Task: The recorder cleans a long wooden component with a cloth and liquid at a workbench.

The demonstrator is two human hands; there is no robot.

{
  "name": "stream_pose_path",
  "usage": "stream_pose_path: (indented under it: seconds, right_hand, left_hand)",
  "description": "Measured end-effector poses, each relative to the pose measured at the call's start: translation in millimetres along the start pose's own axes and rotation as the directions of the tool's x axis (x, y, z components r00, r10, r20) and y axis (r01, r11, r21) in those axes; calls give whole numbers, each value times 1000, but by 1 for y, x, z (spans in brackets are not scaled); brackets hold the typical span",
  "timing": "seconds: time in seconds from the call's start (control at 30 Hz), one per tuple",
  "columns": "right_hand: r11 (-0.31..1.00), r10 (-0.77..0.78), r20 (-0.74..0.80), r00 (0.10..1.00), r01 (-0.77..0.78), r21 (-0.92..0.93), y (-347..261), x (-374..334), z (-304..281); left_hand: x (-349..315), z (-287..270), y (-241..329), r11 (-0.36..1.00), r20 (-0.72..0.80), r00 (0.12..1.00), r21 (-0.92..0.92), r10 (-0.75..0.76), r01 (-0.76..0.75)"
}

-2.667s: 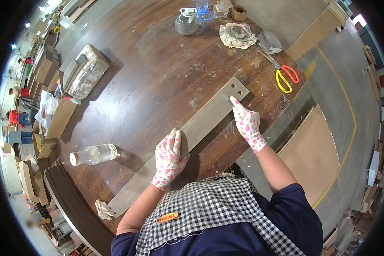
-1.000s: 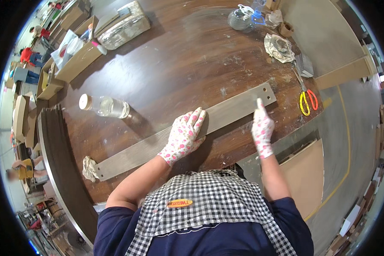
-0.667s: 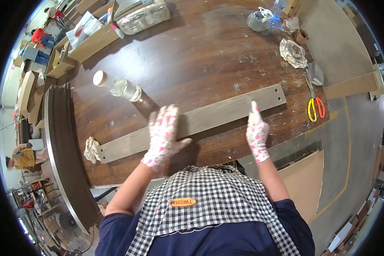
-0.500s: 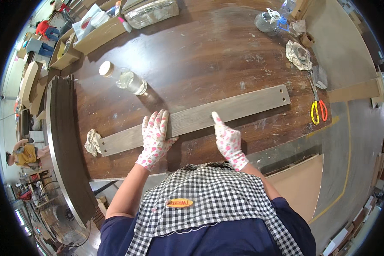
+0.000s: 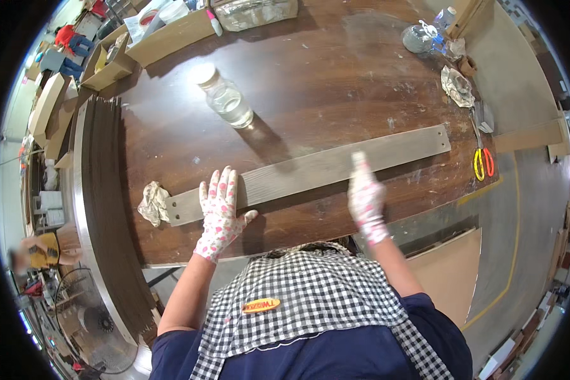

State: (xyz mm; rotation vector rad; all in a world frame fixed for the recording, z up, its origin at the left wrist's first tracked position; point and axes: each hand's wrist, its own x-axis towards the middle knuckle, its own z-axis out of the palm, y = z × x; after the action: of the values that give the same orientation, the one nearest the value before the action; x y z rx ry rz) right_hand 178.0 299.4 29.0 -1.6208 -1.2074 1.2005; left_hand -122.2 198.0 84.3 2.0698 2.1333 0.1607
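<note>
A long, flat grey-brown slat (image 5: 297, 175) lies across the brown table, a pair of small holes at either end. Near its left end my left hand (image 5: 220, 215), in a white glove with pink spots, rests with fingers spread on the slat and thumb out to the side. My right hand (image 5: 366, 197), gloved alike, is over the slat's near edge right of the middle, one finger pointing forward. Motion smears its other fingers, so whether it holds anything is hidden. A crumpled pale rag (image 5: 153, 204) sits against the slat's left end.
Beyond the slat stands a glass jar (image 5: 229, 104) of clear liquid. Scissors (image 5: 482, 161) with yellow and red handles lie by the right edge, near crumpled paper (image 5: 457, 87) and a plastic bottle (image 5: 418, 39). Stacked dark slats (image 5: 104, 190) line the left side; cardboard boxes (image 5: 171, 38) stand at the far left.
My right hand has moved right along the slat. My left hand has shifted toward the slat's left end, still flat. The whole view has shifted slightly.
</note>
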Motion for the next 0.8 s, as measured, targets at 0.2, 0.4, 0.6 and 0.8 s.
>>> stream_pose_path:
  seconds: [0.2,0.4,0.6,0.8]
  right_hand:
    - [764,-535,-54,843,456,-457,-4,-32,32]
    - [583,-572,244,783,597,-551,-7,-103,140]
    - [541,-631,-94,770,350,-765,2,-36,49]
    - [484,-493,432,756,650,-585,-19,-125,194]
  left_hand:
    - [-33,-19,-89,998,69,998,-61,-6,10]
    - [-43,-26,-132,997,92,994,-48,62,-58]
    - [-31,-27,-128,984,68,986,-99,154,-147]
    - [-23,-18,-115,973,30,989,-187,142,-134]
